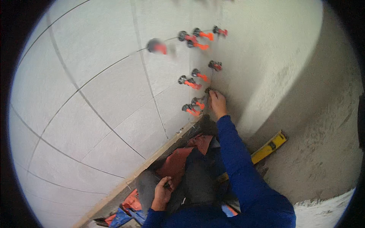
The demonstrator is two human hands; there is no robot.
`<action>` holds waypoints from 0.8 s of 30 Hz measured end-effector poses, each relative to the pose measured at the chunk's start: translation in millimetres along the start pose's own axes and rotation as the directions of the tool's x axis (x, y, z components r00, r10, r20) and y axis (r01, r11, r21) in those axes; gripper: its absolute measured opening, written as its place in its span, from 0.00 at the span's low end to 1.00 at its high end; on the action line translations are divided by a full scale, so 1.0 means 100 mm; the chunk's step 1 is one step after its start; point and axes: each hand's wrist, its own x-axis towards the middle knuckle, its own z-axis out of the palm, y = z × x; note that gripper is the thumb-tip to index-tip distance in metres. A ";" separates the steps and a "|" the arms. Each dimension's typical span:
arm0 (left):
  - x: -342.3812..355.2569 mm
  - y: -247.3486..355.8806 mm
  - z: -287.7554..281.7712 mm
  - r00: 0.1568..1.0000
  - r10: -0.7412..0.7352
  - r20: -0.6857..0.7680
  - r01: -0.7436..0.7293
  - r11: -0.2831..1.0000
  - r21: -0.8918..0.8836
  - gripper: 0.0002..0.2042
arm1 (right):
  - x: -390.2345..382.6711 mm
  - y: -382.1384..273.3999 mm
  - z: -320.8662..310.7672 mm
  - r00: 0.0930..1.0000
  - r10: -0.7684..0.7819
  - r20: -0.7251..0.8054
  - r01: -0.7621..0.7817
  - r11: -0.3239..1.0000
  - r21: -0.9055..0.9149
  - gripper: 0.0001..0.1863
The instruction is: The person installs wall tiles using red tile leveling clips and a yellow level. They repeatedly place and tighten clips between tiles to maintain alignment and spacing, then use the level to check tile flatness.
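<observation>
My right hand point(218, 102) pinches a dark tile-levelling piece point(208, 91) at the wall corner, beside the edge of the white tiled wall point(102, 95). My left hand point(162, 193) is low by my leg, its fingers curled on a small dark object point(167, 184) that I cannot make out. Several levelling clips with dark round knobs and red-orange handles stick out of the tile joints: a top row point(205, 36), a middle one point(194, 85) and a low group point(192, 110) just left of my right hand. The upper ones are blurred.
A wooden batten point(152, 159) runs along the tiles' lower edge. A yellow spirit level point(270, 148) lies behind my right arm at the grey plastered surface point(311, 144). Red sheeting point(173, 161) and blue sheeting point(129, 216) are bunched around my legs point(197, 182).
</observation>
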 end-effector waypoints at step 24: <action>-0.03 -0.02 -0.02 0.998 -0.003 0.064 -0.002 0.997 0.079 0.09 | 0.15 -0.09 -0.02 0.949 0.283 0.136 -0.314 0.858 0.407 0.12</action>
